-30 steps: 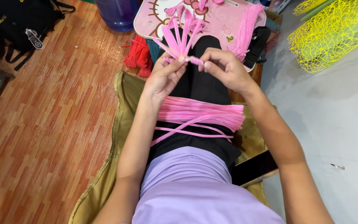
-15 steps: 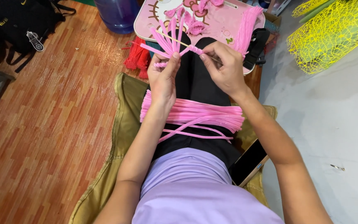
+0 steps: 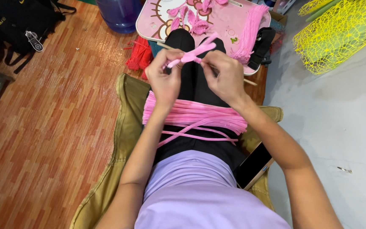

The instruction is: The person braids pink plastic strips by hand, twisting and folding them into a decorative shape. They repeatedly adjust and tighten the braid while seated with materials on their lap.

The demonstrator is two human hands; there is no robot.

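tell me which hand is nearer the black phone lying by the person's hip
Right. The right hand is above the phone on the same side; the left hand is farther, across the lap, holding the pink strips.

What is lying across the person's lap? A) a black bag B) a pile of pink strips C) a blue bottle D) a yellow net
B: a pile of pink strips lies across the black trousers on the lap, just below the left hand and right hand, which together pinch a small pink bundle above it.
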